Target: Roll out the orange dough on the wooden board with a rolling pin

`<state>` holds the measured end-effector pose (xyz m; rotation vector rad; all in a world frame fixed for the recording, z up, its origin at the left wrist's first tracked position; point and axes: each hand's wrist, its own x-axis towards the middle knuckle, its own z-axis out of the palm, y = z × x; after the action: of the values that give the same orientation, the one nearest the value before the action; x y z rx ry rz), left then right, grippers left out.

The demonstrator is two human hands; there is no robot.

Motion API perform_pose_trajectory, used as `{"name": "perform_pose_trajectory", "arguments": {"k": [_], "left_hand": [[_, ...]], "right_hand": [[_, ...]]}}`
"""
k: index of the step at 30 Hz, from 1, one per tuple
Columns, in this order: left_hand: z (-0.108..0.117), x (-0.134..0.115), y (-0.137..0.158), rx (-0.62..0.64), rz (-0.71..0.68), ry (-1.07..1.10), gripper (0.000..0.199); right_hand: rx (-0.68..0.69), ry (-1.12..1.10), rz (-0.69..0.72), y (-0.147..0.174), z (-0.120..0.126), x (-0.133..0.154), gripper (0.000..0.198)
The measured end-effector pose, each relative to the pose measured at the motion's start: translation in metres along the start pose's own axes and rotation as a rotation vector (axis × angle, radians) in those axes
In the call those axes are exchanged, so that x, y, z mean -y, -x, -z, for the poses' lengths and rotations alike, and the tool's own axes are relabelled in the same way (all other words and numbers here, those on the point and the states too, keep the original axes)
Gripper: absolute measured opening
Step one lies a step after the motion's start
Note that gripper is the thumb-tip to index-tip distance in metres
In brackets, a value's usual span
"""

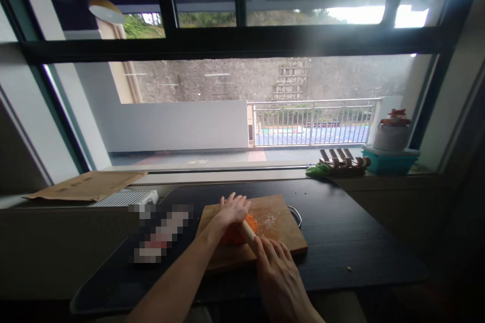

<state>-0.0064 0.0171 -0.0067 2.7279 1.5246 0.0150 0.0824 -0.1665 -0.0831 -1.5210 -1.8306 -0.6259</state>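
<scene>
Between my two hands, a pale wooden rolling pin (248, 235) lies slantwise over a flattened piece of orange dough (234, 237). My left hand (234, 209) covers the pin's far end, so that end is hidden. Over the near end curls my right hand (276, 267), fingers bent round the wood. Beneath the dough is a wooden cutting board (280, 207), with a patch of white flour (270, 220) to the right of the pin. My left forearm hides part of the dough and board.
The board lies on a dark table (341, 232); a metal handle (295, 216) sticks out from its right edge. A blurred-out item (162, 237) lies at left. On the sill stand a teal box (392, 161), a white pot (392, 136) and a brown rack (343, 161). Cardboard (87, 184) lies at left.
</scene>
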Motion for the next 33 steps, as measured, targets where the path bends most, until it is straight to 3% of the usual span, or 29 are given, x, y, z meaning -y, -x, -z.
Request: {"name": "perform_pose_trajectory", "arguments": {"k": [5, 8, 13, 17, 20, 24, 29, 33], "left_hand": [[0.000, 0.043, 0.044, 0.068, 0.029, -0.043, 0.052], [0.001, 0.046, 0.050, 0.065, 0.032, -0.073, 0.051], [0.003, 0.006, 0.013, -0.013, 0.018, -0.077, 0.039], [0.001, -0.033, -0.019, -0.060, 0.000, -0.047, 0.037], [-0.001, -0.041, -0.026, -0.063, -0.013, -0.032, 0.040], [-0.002, -0.015, -0.005, -0.006, -0.043, -0.032, 0.040], [0.000, 0.036, 0.049, 0.056, 0.014, -0.055, 0.054], [0.000, 0.050, 0.069, 0.058, 0.077, -0.061, 0.059]], "right_hand": [[-0.096, -0.028, 0.032, -0.006, 0.003, 0.026, 0.056], [-0.070, -0.029, 0.049, -0.010, 0.003, 0.028, 0.051], [0.052, -0.036, -0.074, -0.011, 0.005, 0.007, 0.040], [0.060, 0.004, -0.092, -0.005, 0.007, -0.010, 0.044], [0.021, 0.022, -0.063, 0.000, 0.008, -0.012, 0.049], [-0.038, 0.016, -0.019, 0.002, 0.010, 0.000, 0.049], [-0.084, -0.041, 0.045, 0.000, 0.011, 0.023, 0.044], [-0.041, -0.067, 0.061, -0.002, 0.015, 0.029, 0.043]]}}
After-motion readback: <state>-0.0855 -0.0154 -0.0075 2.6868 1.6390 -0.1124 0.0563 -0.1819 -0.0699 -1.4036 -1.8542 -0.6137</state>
